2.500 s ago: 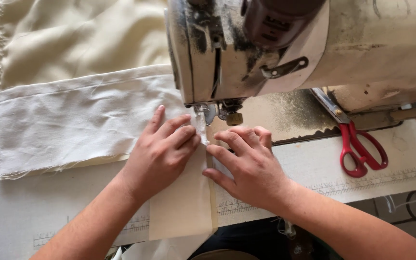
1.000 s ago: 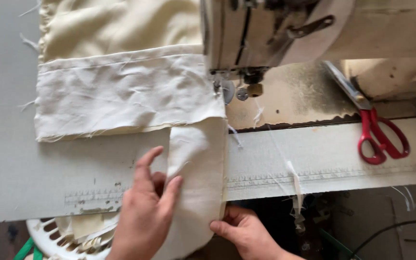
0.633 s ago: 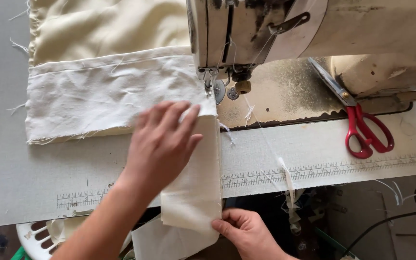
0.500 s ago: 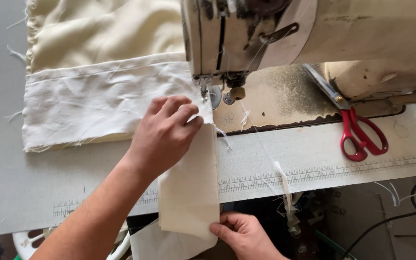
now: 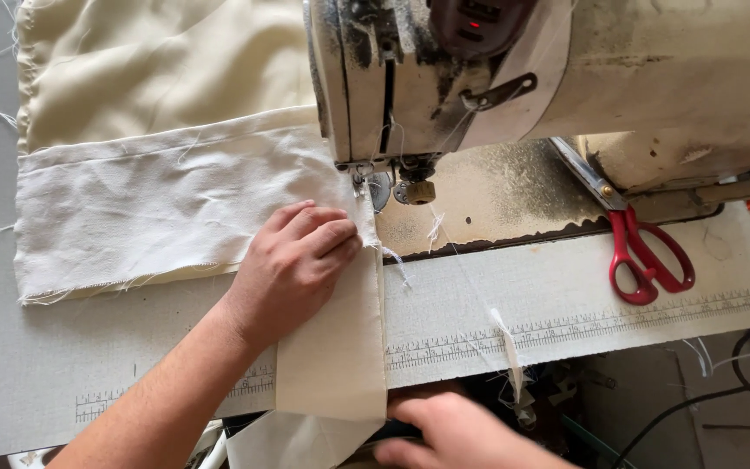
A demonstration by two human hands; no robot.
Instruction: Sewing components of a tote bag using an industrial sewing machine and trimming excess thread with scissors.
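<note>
Flat now, left hand [image 5: 292,260] open, palm pressing cloth strip [image 5: 332,347] just short of needle [image 5: 362,187]. Below, right hand [image 5: 449,430] pinching strip's lower end at table [image 5: 45,365] edge. Beyond left fingers, machine [image 5: 514,78]; far right, red scissors [image 5: 644,256].

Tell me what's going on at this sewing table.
A person is feeding a cream fabric strip toward the worn industrial sewing machine. The left hand lies flat on the strip near the needle; the right hand holds its lower end at the table edge. Red-handled scissors lie to the right.
</note>
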